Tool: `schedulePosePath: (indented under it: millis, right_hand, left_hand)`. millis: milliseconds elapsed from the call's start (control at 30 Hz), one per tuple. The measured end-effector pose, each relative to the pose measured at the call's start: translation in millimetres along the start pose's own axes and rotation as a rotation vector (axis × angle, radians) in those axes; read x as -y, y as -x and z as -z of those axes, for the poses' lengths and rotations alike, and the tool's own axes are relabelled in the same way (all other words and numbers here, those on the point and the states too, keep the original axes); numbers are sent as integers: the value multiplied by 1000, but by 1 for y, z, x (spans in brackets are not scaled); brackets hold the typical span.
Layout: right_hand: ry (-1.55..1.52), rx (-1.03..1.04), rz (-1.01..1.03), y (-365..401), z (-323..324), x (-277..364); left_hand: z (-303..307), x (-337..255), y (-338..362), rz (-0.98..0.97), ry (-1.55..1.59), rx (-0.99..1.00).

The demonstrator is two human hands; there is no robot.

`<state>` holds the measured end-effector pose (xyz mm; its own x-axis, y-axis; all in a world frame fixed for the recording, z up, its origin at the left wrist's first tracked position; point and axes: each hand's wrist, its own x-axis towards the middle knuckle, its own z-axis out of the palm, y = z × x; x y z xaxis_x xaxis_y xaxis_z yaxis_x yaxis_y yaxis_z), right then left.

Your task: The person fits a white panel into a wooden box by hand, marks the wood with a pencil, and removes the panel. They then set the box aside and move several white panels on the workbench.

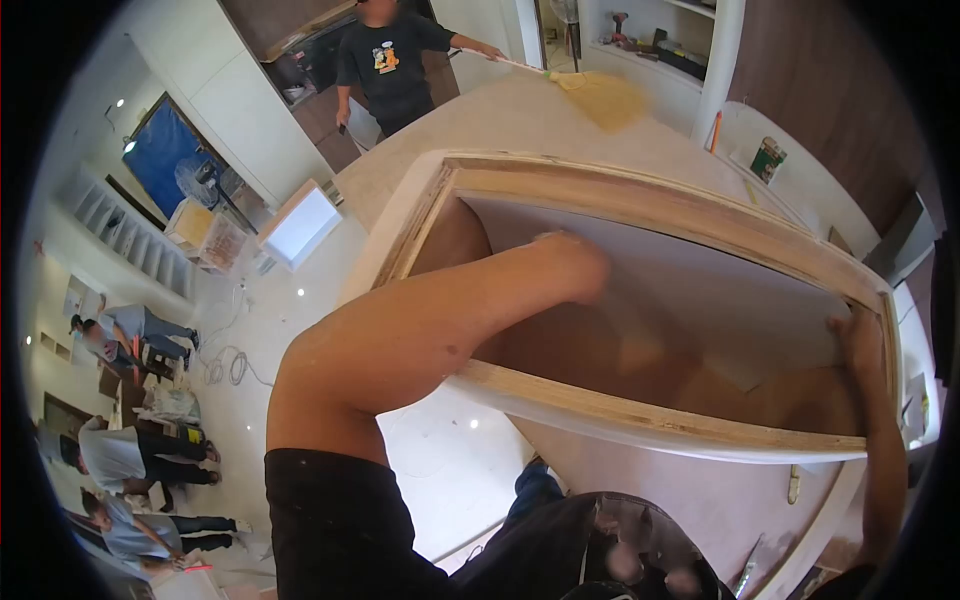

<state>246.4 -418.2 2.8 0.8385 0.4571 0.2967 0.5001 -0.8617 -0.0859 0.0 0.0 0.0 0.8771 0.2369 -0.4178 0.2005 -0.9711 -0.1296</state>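
Observation:
A long wooden box frame (640,405) with an open top and a pale inner panel (690,275) lies across the middle of the view. My left arm crosses its near rim, and my left hand (575,262) is inside against the pale panel, its fingers blurred and mostly hidden. At the box's right end, my right hand (858,345) reaches in over the edge beside the end wall, with fingers partly spread against the inside.
Beyond the box, a person (390,65) holds a straw broom (600,95) over a light curved surface (480,115). Several people work at the far left. A white drawer-like box (300,225), a fan (200,180) and cables (235,365) are on the floor.

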Motion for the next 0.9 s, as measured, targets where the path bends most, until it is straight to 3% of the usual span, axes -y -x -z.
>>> schedulePosePath:
  millis: [167, 467, 567, 600, 633, 700, 733, 833, 900]
  right_hand:
    - [57, -38, -8, 13, 6, 18]
    - [96, 15, -41, 17, 20, 35]
    - [78, -51, 67, 17, 15, 28]
    - [133, -72, 134, 23, 23, 36]
    - [181, 95, -57, 21, 33, 55]
    - [239, 140, -232, 15, 33, 58]
    - [211, 3, -70, 18, 29, 51]
    - [276, 111, -320, 15, 38, 67]
    - [242, 121, -323, 14, 43, 64]
  left_hand:
    - [-8, 9, 6, -100, -23, 12]
    - [-6, 6, 4, -109, -27, -30]
    - [-18, 16, 1, -182, 82, -141]
    - [-37, 26, -32, -232, -55, -24]
    - [-43, 32, -35, -316, -91, -53]
    - [-20, 29, -8, -306, -61, -36]
    - [-5, 22, 7, -213, -41, 2]
    - [8, 12, 14, -85, -17, 67]
    - [17, 6, 20, -63, 1, 72]
